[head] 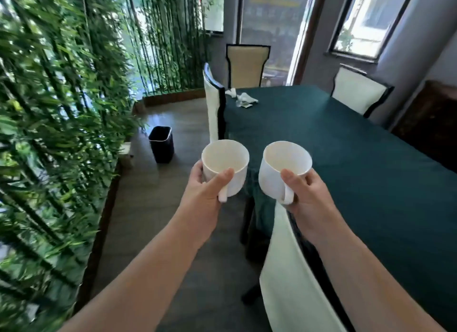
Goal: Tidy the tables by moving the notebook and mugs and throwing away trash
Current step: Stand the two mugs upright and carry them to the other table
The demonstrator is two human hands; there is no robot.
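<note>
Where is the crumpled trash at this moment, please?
In the head view the crumpled trash lies on the far left corner of the green table, beside the white chair and beyond the two held mugs.

Restaurant dining room: clothed table (346, 146), upholstered chairs (247, 64), bamboo screen (49, 109).

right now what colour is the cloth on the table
Dark teal green, plain with no pattern; the tablecloth shows clearly in the head view.

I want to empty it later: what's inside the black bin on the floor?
The black bin looks dark inside; no trash shows near its rim, and its bottom is hidden from here.
</note>
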